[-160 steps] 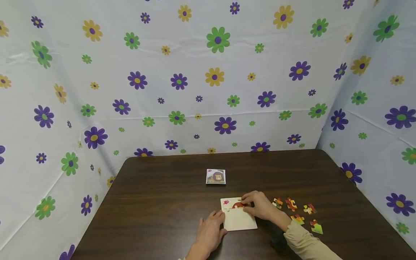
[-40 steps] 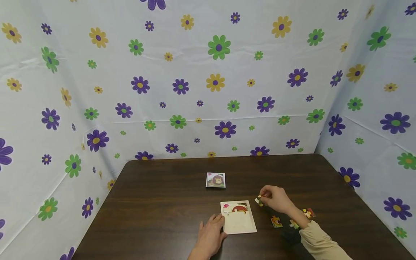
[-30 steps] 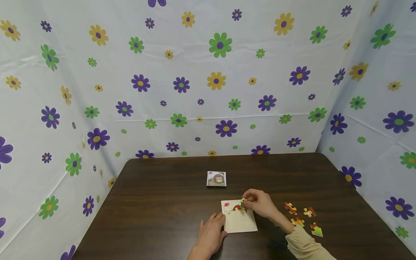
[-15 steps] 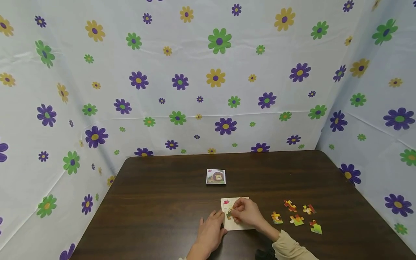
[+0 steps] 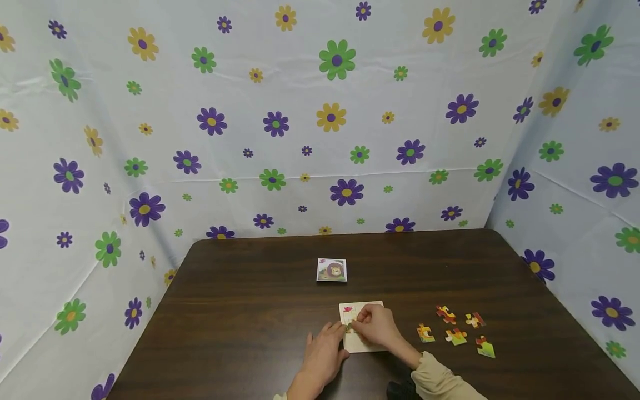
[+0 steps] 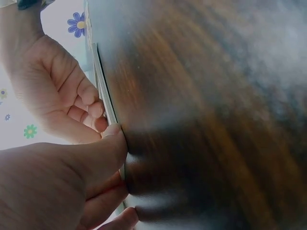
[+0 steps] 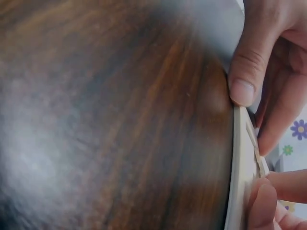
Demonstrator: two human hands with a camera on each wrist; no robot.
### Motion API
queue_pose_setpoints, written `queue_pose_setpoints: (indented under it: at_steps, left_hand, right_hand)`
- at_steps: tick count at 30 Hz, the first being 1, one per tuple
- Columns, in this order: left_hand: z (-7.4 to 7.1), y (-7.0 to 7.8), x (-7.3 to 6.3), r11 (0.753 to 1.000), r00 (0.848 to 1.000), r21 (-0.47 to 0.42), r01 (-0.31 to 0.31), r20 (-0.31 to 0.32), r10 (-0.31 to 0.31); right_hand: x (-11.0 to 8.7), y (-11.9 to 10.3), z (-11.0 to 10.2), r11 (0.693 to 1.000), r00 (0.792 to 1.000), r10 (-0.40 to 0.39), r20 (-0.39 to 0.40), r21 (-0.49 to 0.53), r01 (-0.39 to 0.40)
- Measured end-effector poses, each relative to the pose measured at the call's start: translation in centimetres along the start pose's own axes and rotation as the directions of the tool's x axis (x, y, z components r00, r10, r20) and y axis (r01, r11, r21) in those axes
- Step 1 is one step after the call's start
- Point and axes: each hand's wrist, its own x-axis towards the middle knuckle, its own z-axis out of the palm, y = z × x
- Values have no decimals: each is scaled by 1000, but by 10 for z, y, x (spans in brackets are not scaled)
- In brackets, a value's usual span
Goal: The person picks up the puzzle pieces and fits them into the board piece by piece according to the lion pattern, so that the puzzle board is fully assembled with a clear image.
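A pale wooden puzzle board (image 5: 362, 346) lies on the table in front of me, its top row carrying a bit of a lion picture. My left hand (image 5: 322, 353) rests at its left edge; in the left wrist view the thumb and fingertips of that left hand (image 6: 62, 184) lie along the board's rim. Over the board, my right hand (image 5: 379, 326) pinches a small green-and-cream jigsaw piece (image 5: 348, 328) close to the left edge, near my left fingertips. From the right wrist, the piece (image 7: 259, 163) shows edge-on, tilted above the board, between thumb and finger.
Several loose jigsaw pieces (image 5: 455, 336) lie to the right of the board. Behind it sits a square lion picture card (image 5: 331, 270). The dark wooden table (image 5: 250, 311) backs onto a flowered cloth (image 5: 300, 139).
The right hand took a jigsaw piece from the right-hand group and carried it left across to the board's left side. The left hand stays at the board's edge.
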Motion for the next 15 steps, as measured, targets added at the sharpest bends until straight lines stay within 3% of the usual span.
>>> queue_pose_setpoints:
  at_steps: [15]
  left_hand:
    - [-2, 0, 1, 1000, 1000, -18, -9, 10, 9]
  right_hand:
    - [4, 0, 4, 999, 1000, 28, -10, -37, -28]
